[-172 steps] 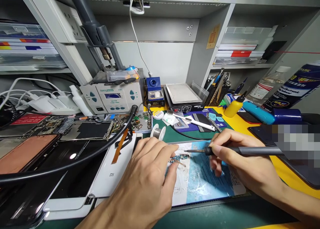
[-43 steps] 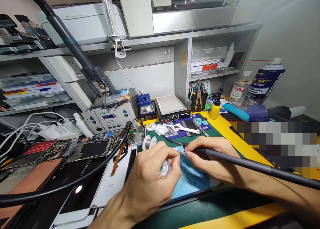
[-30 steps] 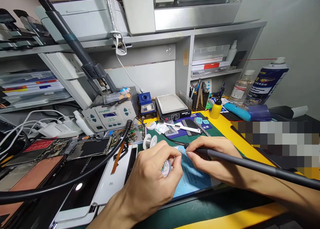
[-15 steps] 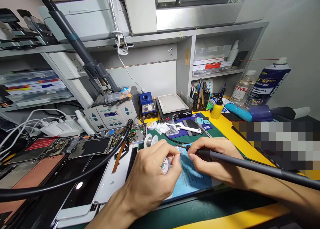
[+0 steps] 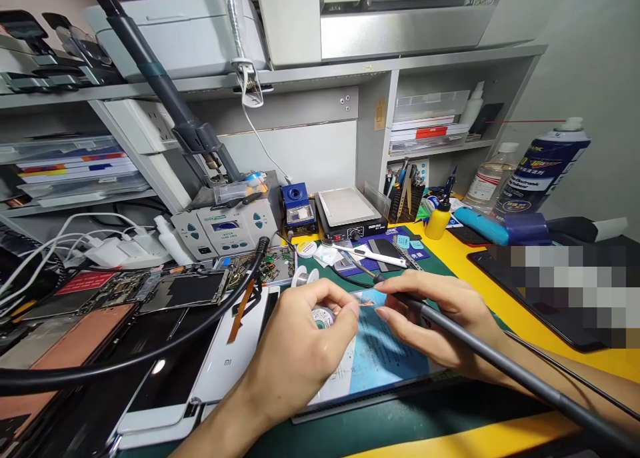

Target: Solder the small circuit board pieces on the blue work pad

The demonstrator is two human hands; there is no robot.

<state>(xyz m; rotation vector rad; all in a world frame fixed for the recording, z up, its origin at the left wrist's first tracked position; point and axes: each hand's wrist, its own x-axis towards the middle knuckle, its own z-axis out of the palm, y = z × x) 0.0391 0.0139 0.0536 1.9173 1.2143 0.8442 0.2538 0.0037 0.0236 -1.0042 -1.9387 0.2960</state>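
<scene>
The right hand (image 5: pixel 440 328) is clamped on a soldering iron (image 5: pixel 480 358), while the left hand (image 5: pixel 300 358) curls just beside a small circuit board (image 5: pixel 367 303) on a blue mat (image 5: pixel 385 358); contact is unclear. A solder spool (image 5: pixel 323 318) sits half-hidden at the board's 9 o'clock.

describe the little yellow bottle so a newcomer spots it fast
At the back of the bench, find the flat hot plate and the black mesh tool cup to its right. Just past the cup stands a small yellow squeeze bottle with a dark nozzle, far smaller than the blue spray can beyond it.
</scene>
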